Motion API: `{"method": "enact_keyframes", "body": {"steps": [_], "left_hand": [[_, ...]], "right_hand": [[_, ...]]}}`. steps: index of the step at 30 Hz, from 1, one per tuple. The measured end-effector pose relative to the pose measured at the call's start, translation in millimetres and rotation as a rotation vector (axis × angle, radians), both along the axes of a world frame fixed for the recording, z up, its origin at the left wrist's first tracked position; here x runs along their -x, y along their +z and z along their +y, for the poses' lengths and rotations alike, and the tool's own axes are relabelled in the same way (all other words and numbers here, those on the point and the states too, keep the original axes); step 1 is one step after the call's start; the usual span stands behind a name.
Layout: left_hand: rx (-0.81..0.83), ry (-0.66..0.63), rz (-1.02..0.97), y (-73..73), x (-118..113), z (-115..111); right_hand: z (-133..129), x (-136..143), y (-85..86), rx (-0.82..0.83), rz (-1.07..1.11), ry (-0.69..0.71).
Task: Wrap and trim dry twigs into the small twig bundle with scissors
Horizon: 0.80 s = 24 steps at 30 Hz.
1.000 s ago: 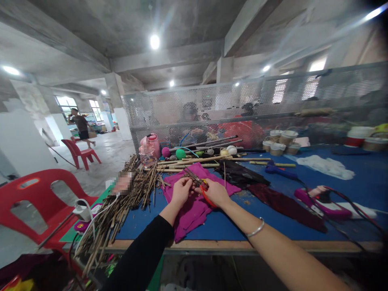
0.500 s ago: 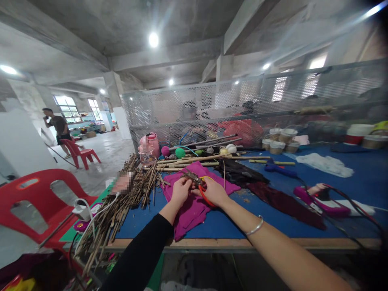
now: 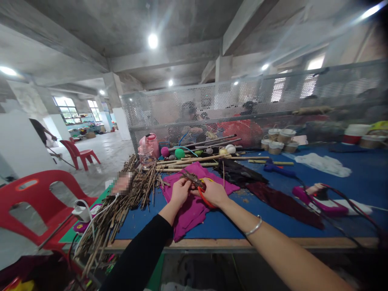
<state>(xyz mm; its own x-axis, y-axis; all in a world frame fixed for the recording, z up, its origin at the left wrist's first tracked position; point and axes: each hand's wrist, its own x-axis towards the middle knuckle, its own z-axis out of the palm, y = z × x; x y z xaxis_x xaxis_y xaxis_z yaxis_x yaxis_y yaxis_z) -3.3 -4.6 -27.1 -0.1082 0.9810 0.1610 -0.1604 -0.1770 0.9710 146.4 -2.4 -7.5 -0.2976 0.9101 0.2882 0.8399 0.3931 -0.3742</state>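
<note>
My right hand is closed on red-handled pliers, whose dark jaws point up and left. Beside it, my left hand pinches a small brown twig piece near the jaws; its exact shape is hard to make out. Both hands are over a magenta cloth spread on the blue tabletop. A heap of thin brown sticks lies left of the cloth. To the right are a black cloth and a dark red cloth.
Behind the cloth lie long poles, a green yarn ball and a pink jug. Paper cups and a magenta-and-white device with cables are on the right. A red chair stands left; people sit behind the perforated screen.
The pliers' handles look closer together and the jaws have turned slightly. At the far left, the walking person has moved left, partly behind the wall. My hands have hardly moved.
</note>
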Motion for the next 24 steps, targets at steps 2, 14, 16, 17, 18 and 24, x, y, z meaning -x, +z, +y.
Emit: {"method": "enact_keyframes", "body": {"steps": [2,14,16,17,18,24], "left_hand": [[0.005,0.006,0.006,-0.3,0.5,0.1],[0.047,0.027,-0.03,3.3,-1.1,-0.9],[0.048,0.033,-0.038,2.9,-0.7,-0.4],[0.047,0.034,-0.042,2.9,-0.6,-0.3],[0.045,0.035,-0.045,3.0,-0.6,-0.3],[0.028,0.014,-0.038,5.1,-1.2,-2.0]], "right_hand": [[0.7,-0.6,-0.7,-0.013,-0.016,-0.003],[3.1,-0.8,-1.5,-0.006,-0.045,-0.065],[3.3,-0.5,-1.9,-0.021,-0.024,-0.059],[3.2,-0.3,-2.2,-0.025,-0.008,-0.048],[3.0,-0.1,-2.4,-0.027,0.009,-0.031],[0.5,0.3,-0.9,-0.04,0.075,0.072]]}}
